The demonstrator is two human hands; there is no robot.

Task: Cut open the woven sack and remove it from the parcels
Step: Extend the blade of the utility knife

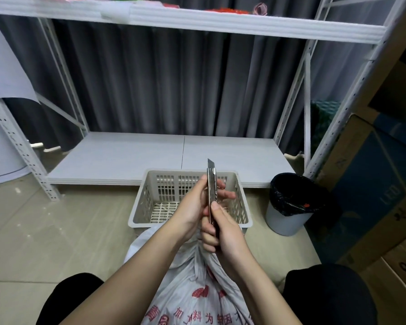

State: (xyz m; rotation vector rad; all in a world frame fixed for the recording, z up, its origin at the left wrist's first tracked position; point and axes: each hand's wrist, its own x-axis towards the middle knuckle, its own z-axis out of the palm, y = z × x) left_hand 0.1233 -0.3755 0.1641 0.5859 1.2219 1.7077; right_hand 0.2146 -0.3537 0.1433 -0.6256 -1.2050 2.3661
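From the head camera, I hold a utility knife [211,191] upright in front of me, its blade pushed out and pointing up. My right hand [225,231] is wrapped around the lower part of the handle, fingers [208,233] curled tight on it and my thumb lying along the knife's side. My left hand [192,207] is up against the upper part of the handle, thumb pressed on the near edge, the other fingers showing half-open on the far side of the knife; whether they grip it firmly I cannot tell.

The woven sack [197,285] sits on the floor between my knees, directly below my forearms. It is white with red printed characters, and its top is bunched together into a gathered neck just under my hands. The sack is uncut, and what is inside it cannot be seen.

Just beyond the sack stands a pale plastic basket [141,207] with slotted walls, touching or nearly touching the sack's top. To the right of the basket is a grey bin [288,221] lined with a black bag. Behind both runs a low white shelf [131,158] of a metal rack, with a dark curtain [150,85] hanging behind it. Cardboard boxes [373,195] are stacked along the right edge.
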